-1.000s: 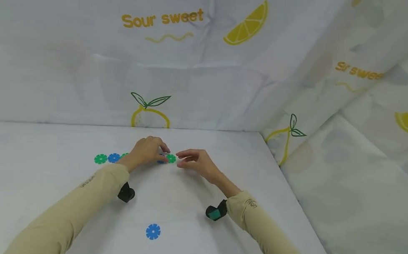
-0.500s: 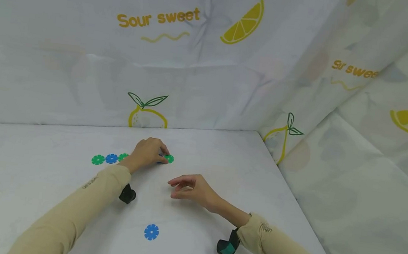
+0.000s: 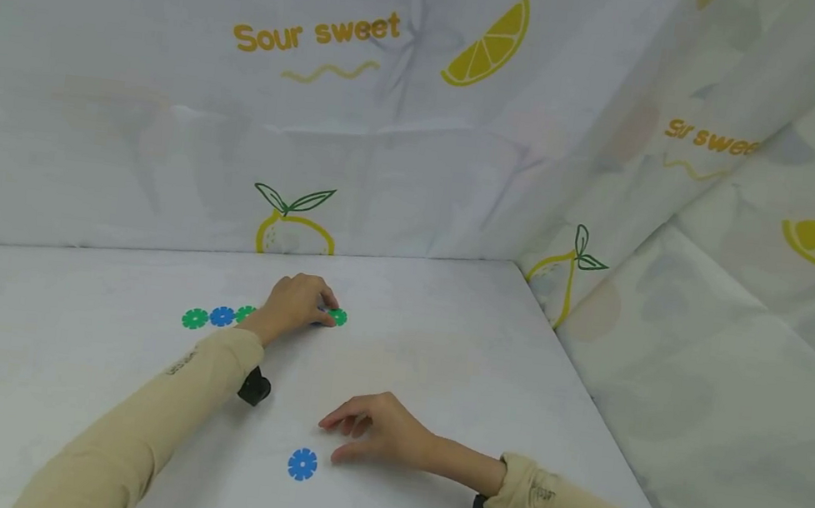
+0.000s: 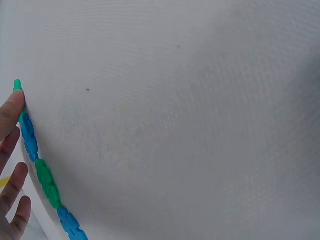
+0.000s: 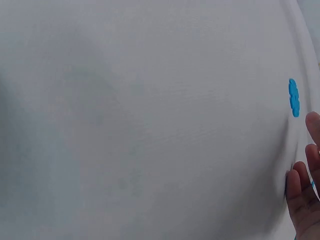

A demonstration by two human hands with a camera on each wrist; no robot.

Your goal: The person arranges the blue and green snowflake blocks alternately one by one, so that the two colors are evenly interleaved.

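Near the back of the white table, my left hand (image 3: 296, 304) pinches the green interlocking disc (image 3: 340, 317) at the right end of a row, with thumb and forefinger. In the left wrist view, a fingertip overlaps that green disc (image 4: 18, 85), and a blue disc (image 4: 30, 135) and a green disc (image 4: 47, 182) follow it in line. My left hand and wrist hide the row's middle in the head view. Lower down, my right hand (image 3: 387, 432) hovers with fingers spread and holds nothing. A loose blue disc (image 3: 303, 464) with a notched rim lies just left of its thumb.
The row's left end shows a green disc (image 3: 195, 319) and a blue disc (image 3: 222, 317). White cloth walls (image 3: 416, 179) with lemon prints border the table (image 3: 487, 347) at the back and right. Dark devices (image 3: 255, 387) hang under both wrists.
My right hand has left the row's right end and come down toward the loose blue disc. My left hand stays at the row, its finger and thumb now closed in on the green end disc.
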